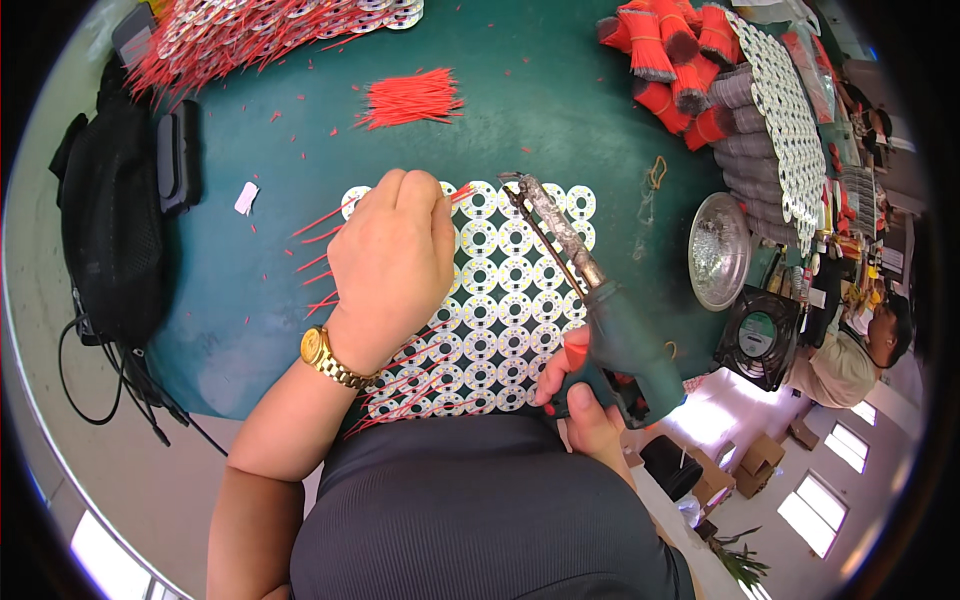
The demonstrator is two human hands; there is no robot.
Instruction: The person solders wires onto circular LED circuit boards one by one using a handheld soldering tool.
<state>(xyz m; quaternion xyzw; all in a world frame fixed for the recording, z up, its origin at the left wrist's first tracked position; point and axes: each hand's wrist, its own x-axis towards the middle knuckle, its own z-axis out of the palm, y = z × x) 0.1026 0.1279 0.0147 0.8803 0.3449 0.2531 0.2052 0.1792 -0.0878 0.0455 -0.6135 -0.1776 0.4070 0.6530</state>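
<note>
My left hand (pixel 395 260), with a gold watch (pixel 318 348) on its wrist, is closed over the upper left of a panel of round white LED boards (pixel 515 272). Short ends of red wires (pixel 461 194) stick out to the right of its pinched fingers. More red wires (pixel 408 385) lie across the panel's left and lower-left boards. My right hand (pixel 585 415) is wrapped round the handle of a dark green soldering gun (pixel 625 345). The gun's metal tip points up and left, over the panel's upper right boards.
A loose pile of red wires (pixel 412 98) lies beyond the panel. Wired boards (pixel 270 30) are heaped far left; bundled wires (pixel 650 45) and stacked panels (pixel 785 130) stand far right. A metal dish (pixel 718 252) and fan (pixel 762 337) are right, a black bag (pixel 115 220) left.
</note>
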